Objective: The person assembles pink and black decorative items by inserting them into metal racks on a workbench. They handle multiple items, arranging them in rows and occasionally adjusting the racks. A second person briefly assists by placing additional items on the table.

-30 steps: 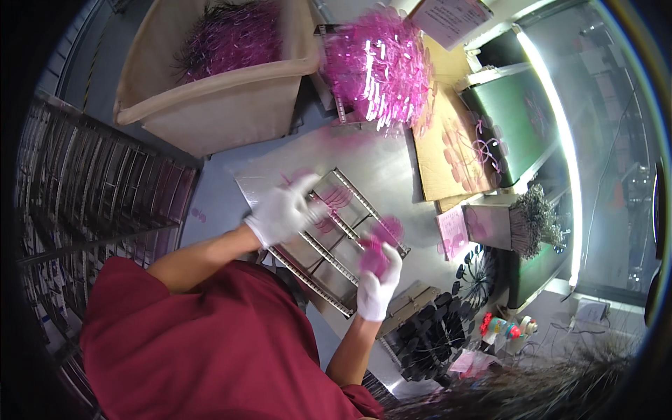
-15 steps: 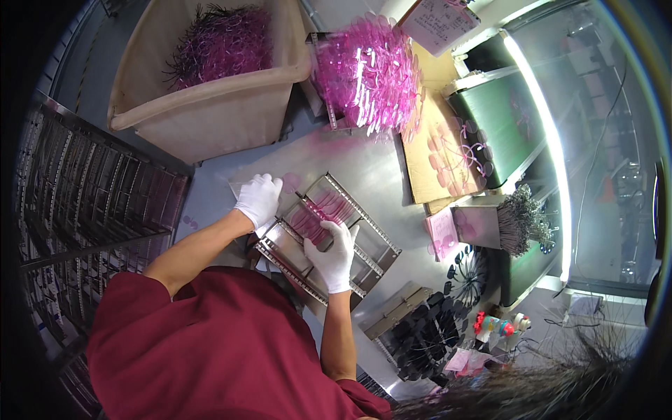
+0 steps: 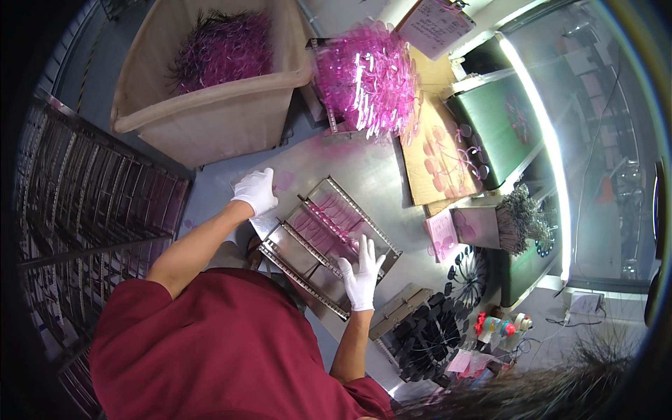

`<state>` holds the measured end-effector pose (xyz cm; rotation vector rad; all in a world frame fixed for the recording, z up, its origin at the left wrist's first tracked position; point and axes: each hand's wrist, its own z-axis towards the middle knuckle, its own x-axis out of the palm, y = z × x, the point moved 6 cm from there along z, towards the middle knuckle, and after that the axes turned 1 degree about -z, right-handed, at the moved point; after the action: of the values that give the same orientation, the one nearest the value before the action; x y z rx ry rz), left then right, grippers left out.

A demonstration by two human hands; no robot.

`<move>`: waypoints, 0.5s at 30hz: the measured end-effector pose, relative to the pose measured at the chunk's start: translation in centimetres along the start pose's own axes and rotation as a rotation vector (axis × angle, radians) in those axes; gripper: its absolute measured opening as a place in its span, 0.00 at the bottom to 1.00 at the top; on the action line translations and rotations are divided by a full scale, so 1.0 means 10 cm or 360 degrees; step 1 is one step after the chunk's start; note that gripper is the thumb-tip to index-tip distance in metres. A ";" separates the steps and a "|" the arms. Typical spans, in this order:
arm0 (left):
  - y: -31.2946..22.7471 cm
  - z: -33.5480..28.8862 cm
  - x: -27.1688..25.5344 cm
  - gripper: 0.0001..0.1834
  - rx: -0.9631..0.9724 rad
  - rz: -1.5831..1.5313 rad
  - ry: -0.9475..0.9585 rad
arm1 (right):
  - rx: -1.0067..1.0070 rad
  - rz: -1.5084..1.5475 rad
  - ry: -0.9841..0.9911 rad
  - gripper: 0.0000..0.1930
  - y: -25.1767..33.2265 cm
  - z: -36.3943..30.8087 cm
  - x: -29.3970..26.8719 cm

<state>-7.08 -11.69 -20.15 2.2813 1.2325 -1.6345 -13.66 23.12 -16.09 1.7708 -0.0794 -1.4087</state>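
Plainly, the right hand (image 3: 362,275) has its gloved fingers spread apart over a metal rack (image 3: 365,213), the tips by the near end of a row of pink discs (image 3: 318,229), though contact is hard to tell. Those discs sit in the rack, ahead and left of that hand, while the left hand (image 3: 255,192), fingers curled together, is beyond the rack's left side; I cannot tell whether it grips anything.

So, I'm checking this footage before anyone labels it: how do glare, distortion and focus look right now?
Head view: the tube lamp burns out to white, and glare streaks the pink heap; toward the rim, the shelving bows; hair at lower right blurs, while the right hand looks reasonably clear.
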 end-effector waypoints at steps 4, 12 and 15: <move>0.22 0.18 -0.01 0.20 0.0110 -0.0389 -0.0087 | -0.0172 -0.0882 0.0176 0.37 0.63 0.19 -0.07; -1.19 -0.82 -0.72 0.09 0.0887 -0.1343 0.0258 | 0.0218 0.1324 -0.0178 0.28 1.12 -0.02 -0.38; -1.70 -0.95 -0.29 0.15 0.1535 -0.0929 0.0092 | 0.0439 0.1220 -0.0247 0.19 0.73 -0.13 -0.37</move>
<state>-10.97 2.73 -7.35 2.5526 1.4067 -2.8998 -10.79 21.18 -8.59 1.5728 -0.9674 -0.9821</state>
